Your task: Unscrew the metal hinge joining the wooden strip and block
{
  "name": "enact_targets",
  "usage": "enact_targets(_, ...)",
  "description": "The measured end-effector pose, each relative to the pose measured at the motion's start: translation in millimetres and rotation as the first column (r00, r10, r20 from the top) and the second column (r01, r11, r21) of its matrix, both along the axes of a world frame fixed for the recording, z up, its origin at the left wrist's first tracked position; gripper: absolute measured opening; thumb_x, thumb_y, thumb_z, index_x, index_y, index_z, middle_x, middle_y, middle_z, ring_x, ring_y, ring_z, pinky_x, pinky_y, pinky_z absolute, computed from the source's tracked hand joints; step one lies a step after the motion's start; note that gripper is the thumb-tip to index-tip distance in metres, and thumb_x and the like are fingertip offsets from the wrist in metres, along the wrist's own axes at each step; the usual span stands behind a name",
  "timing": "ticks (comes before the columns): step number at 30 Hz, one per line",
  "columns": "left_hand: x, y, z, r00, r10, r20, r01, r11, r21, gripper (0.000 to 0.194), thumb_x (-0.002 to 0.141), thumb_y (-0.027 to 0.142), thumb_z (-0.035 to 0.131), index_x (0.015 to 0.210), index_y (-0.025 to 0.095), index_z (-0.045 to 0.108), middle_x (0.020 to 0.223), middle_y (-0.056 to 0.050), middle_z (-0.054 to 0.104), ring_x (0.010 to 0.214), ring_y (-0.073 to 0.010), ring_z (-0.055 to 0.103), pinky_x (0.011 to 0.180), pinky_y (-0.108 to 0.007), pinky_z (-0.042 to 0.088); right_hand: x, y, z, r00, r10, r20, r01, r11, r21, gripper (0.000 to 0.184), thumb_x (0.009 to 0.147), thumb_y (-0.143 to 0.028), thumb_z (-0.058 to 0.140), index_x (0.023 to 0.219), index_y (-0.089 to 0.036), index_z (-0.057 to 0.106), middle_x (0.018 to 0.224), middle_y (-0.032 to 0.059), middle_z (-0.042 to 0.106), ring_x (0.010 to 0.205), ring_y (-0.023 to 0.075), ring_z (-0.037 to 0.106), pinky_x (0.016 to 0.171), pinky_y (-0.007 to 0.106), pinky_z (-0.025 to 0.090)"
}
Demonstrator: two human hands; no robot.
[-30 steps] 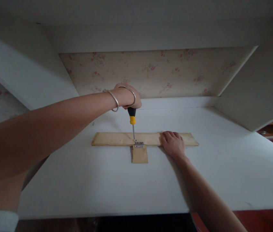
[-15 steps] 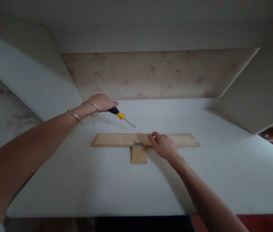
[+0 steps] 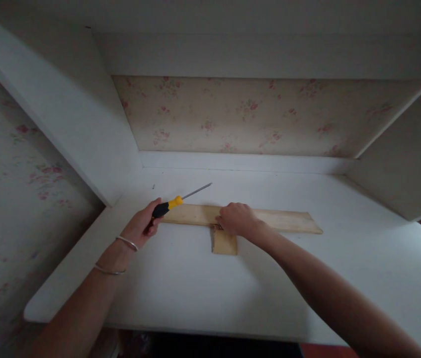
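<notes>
A long wooden strip (image 3: 285,220) lies across the white desk (image 3: 203,293). A small wooden block (image 3: 225,243) juts toward me from its middle. My left hand (image 3: 142,228) is closed round the black and yellow handle of a screwdriver (image 3: 178,200); the metal shaft points up and to the right, above the strip's left end. My right hand (image 3: 235,218) rests curled over the joint where the block meets the strip, and it hides the metal hinge there. Two bracelets circle my left wrist.
The desk sits in a white alcove with flowered wallpaper (image 3: 255,114) at the back. White side panels (image 3: 72,109) rise at left and right. A tiny dark object, perhaps a screw (image 3: 153,187), lies near the back left corner.
My left hand has pulled the screwdriver off the hinge and swung down to the left, near the strip's left end. My right hand has slid left along the strip onto the hinge.
</notes>
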State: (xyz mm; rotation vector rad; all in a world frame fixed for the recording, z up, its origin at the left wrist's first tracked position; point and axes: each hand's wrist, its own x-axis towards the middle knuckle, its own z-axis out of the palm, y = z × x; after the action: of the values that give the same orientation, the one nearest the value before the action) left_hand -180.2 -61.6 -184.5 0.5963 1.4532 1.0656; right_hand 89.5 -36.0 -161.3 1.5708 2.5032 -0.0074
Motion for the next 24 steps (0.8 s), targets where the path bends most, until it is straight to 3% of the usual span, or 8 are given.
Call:
enact_targets(5, 0, -24, -18.1, 0.993, 0.086, 0.084, -0.089, 0.996, 0.025, 0.041, 0.076, 0.053, 0.067, 0.071, 0.016, 0.051, 0.046, 0.007, 0.042, 0.029, -0.0029, 0.029, 0.027, -0.013, 0.02, -5, 4, 0.8, 0.998, 0.051, 0.043, -0.05, 0.999, -0.015, 0.033, 0.091, -0.026, 0.046, 0.1, -0.01, 0.074, 0.097, 0.0249, 0.07, 0.091, 0.0324, 0.07, 0.074, 0.042, 0.055)
enact_targets(13, -13, -21, -27.3, 0.981, 0.164, 0.1, -0.173, 0.981, 0.084, 0.041, 0.075, 0.053, 0.067, 0.069, 0.017, 0.049, 0.044, 0.007, 0.042, 0.03, -0.0039, 0.03, 0.028, -0.015, 0.021, -14, 3, 7.1, 0.986, 0.142, 0.088, -0.14, 0.99, -0.028, 0.027, 0.086, -0.018, 0.056, 0.106, -0.008, 0.071, 0.098, 0.0259, 0.069, 0.096, 0.0313, 0.069, 0.078, 0.039, 0.054)
enact_targets(19, -15, -22, -26.0, 0.98, 0.172, 0.097, -0.18, 0.981, 0.076, 0.04, 0.073, 0.052, 0.068, 0.069, 0.017, 0.049, 0.043, 0.007, 0.041, 0.03, -0.0042, 0.03, 0.028, -0.015, 0.021, -15, 9, 15.0, 0.956, 0.264, 0.129, -0.255, 0.964, -0.08, 0.022, 0.082, -0.013, 0.06, 0.1, -0.009, 0.073, 0.097, 0.0233, 0.07, 0.096, 0.0308, 0.068, 0.078, 0.037, 0.052)
enact_targets(24, -13, -23, -25.4, 0.984, 0.16, 0.074, -0.164, 0.985, 0.057, 0.041, 0.073, 0.053, 0.068, 0.067, 0.017, 0.05, 0.043, 0.006, 0.042, 0.03, -0.0041, 0.03, 0.028, -0.015, 0.02, -13, 24, 20.0, 0.921, 0.371, 0.121, -0.357, 0.925, -0.127, 0.018, 0.082, -0.012, 0.059, 0.09, -0.016, 0.075, 0.097, 0.0155, 0.072, 0.092, 0.026, 0.068, 0.073, 0.032, 0.048)
